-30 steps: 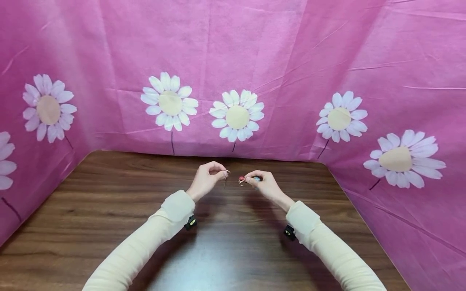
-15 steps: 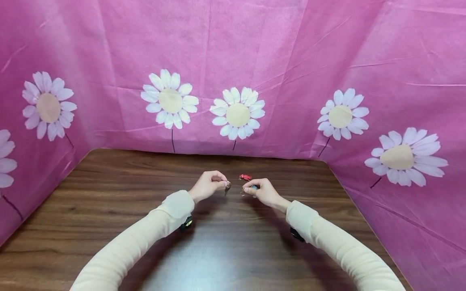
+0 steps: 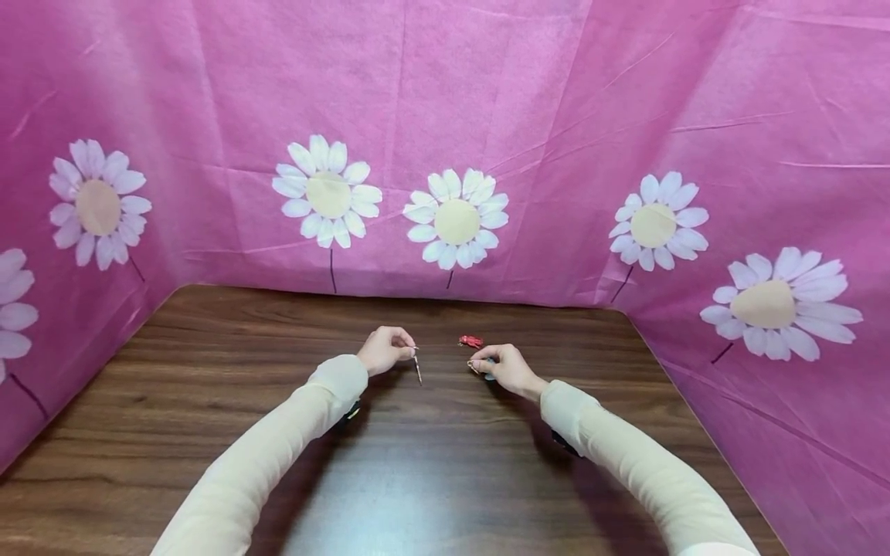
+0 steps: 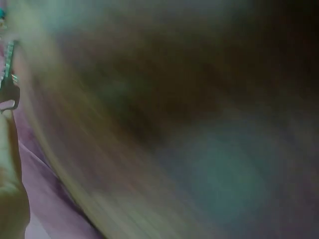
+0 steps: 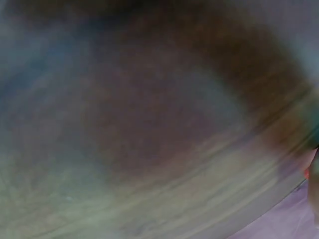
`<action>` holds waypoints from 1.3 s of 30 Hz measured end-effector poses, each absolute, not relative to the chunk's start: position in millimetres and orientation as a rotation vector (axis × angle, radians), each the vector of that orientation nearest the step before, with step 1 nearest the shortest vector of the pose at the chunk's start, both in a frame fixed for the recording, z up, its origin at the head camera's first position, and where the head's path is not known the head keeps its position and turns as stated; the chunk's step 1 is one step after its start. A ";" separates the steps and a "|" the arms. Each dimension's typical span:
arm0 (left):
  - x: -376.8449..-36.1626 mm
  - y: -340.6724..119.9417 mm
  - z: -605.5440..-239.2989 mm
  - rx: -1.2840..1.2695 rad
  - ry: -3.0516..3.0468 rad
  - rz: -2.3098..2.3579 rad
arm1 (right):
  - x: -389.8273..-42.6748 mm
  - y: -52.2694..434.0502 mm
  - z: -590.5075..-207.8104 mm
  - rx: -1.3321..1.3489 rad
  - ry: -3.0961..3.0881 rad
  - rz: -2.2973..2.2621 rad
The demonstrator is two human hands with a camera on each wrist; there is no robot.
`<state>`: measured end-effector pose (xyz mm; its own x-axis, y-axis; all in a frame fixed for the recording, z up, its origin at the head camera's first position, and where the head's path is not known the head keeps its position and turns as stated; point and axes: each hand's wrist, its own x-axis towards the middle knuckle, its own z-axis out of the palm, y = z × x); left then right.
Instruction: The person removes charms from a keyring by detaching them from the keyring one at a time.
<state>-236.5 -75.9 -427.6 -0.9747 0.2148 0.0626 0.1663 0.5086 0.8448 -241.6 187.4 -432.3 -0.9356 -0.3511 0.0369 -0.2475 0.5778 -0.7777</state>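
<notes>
Red piece (image 3: 470, 340) now on table (image 3: 208, 371); left hand (image 3: 385, 351) pinches metal pin (image 3: 417, 367), lowered; right hand (image 3: 502, 366) pinches small ring (image 3: 474, 365).

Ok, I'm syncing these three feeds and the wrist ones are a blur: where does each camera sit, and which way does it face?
Head: worn on the head, looking forward and down at the wooden table; both sleeves, left hand pinching a key, right hand by a red piece.
Left wrist: on that wrist, motion-blurred; a finger edge and the key.
Right wrist: blurred wood grain, hardly any hand.
Shared: head and left wrist both show the key.
</notes>
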 end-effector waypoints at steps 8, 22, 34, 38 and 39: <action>-247.5 -100.3 -436.1 0.389 2.679 1.395 | -253.8 185.3 -434.8 -0.579 2.659 -1.198; -246.2 -119.3 -433.8 0.351 2.780 1.240 | -253.0 182.9 -437.3 -0.587 2.625 -1.199; -247.3 -116.6 -432.5 0.421 2.487 1.509 | -253.5 205.3 -428.6 -0.545 2.479 -1.210; -242.0 -126.3 -432.8 0.448 2.467 1.537 | -251.3 209.9 -426.8 -0.560 2.508 -1.182; -240.0 -130.1 -431.8 0.448 2.471 1.527 | -250.3 211.3 -425.8 -0.561 2.545 -1.157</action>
